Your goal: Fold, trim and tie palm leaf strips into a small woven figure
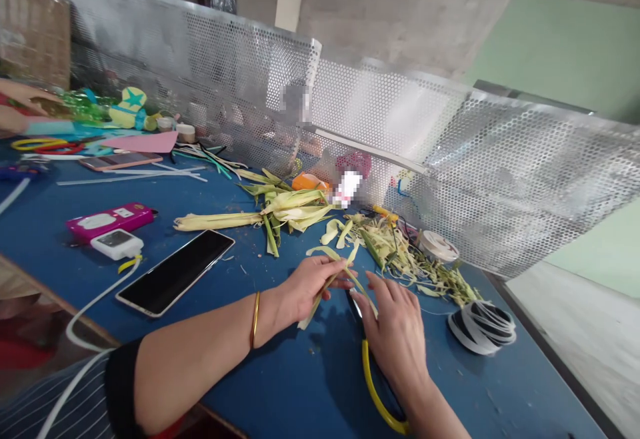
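Observation:
My left hand (313, 286), with a gold bangle at the wrist, is closed on pale green corn husk strips (325, 251) that cross at its fingertips. One strip end runs toward my right hand (397, 322). That hand is held just to the right with thumb and fingers apart, the strip end beside its thumb; whether they touch is unclear. Beneath the right hand lies a pair of scissors (373, 386) with yellow handles, its blades partly hidden. Beyond my hands are a bundle of corn husks (295, 206) and a heap of husk scraps (385, 246).
Left on the blue table (280, 386) are a black-screened phone (177, 272), a magenta power bank (111, 220) and a white device (117, 244) with a cable. A spool of white ribbon (481, 329) sits right. Perforated metal panels (380, 106) stand behind. Another person's arm (20, 109) reaches in at far left.

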{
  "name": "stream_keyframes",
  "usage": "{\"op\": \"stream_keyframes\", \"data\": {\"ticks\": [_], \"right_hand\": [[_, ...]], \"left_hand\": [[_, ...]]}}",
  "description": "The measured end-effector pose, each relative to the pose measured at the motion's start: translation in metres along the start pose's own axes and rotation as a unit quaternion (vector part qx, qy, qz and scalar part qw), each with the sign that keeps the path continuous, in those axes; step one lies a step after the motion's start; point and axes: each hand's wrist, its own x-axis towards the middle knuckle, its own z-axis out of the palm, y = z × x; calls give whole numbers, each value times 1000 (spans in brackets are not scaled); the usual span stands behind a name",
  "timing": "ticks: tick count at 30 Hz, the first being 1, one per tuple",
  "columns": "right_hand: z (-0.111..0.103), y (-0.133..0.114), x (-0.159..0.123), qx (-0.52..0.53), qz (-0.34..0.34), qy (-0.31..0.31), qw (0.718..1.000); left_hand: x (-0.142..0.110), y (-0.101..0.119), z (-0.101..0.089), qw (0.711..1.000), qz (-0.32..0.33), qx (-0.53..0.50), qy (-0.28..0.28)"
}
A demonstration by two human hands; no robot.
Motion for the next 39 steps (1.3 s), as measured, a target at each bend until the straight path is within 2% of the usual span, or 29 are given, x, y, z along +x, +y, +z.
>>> {"op": "stream_keyframes", "data": {"ticks": [3,7,11,14,16,18,21,23,25,29,32,34,36,39], "right_hand": [[10,2,-2,42,-3,-44,998],[14,-4,-4,50,-30,-36,998],[3,-12,-3,112,-84,-69,988],[-10,-10,-1,155,-59,-42,985],[-16,-5,1,157,-6,12,987],[-17,1,2,129,39,51,990],[-10,7,4,100,68,17,993],[-5,8,5,152,84,-36,984],[-1,7,6,254,124,-65,957],[3,1,6,438,242,-77,862],[5,-3,5,519,309,-113,789],[4,-5,4,545,327,-112,764],[1,-6,3,531,326,-78,778],[-7,-8,3,447,270,-10,853]], "left_hand": [[-1,2,-1,999,-31,-20,4],[0,-1,-3,1000,-26,-3,5],[2,-7,-4,998,24,53,36],[1,-7,-4,994,44,98,38],[-2,-7,-3,989,47,143,12],[-6,-8,-2,977,46,200,-52],[-15,-11,1,953,39,261,-151],[-19,-11,3,944,20,273,-186],[-22,-10,3,940,3,275,-203],[-20,-8,2,939,-36,262,-220],[-18,-10,2,941,-55,262,-205],[-18,-12,3,942,-51,281,-178],[-18,-15,3,938,-30,315,-145],[-15,-17,3,926,18,367,-90]]}}
